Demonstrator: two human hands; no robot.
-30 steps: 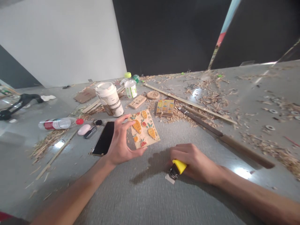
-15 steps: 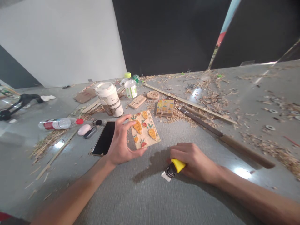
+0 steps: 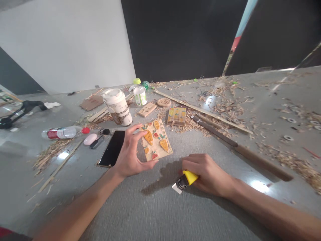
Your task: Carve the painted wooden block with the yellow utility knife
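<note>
My left hand (image 3: 130,152) grips a square carved wooden tile (image 3: 157,140) by its left side, thumb at the lower edge and fingers at the upper left. Orange carrots and red strawberries with green leaves stand out on the tile's face, which is tilted toward me. My right hand (image 3: 207,172) is closed around a yellow and black utility knife (image 3: 189,178). Its short blade points down and left, over the grey table, apart from the tile. Behind the tile lies a smaller painted block (image 3: 176,115) with yellow shapes.
A paper cup (image 3: 117,106), a green-capped bottle (image 3: 139,93) and carved wooden pieces (image 3: 147,109) stand behind. On the left are a black phone (image 3: 112,149) and a plastic bottle (image 3: 62,132). A long-handled file (image 3: 260,161) lies right, among wood shavings (image 3: 223,108).
The tile in my left hand has shifted very slightly to the right and down. My right hand and the knife have barely moved.
</note>
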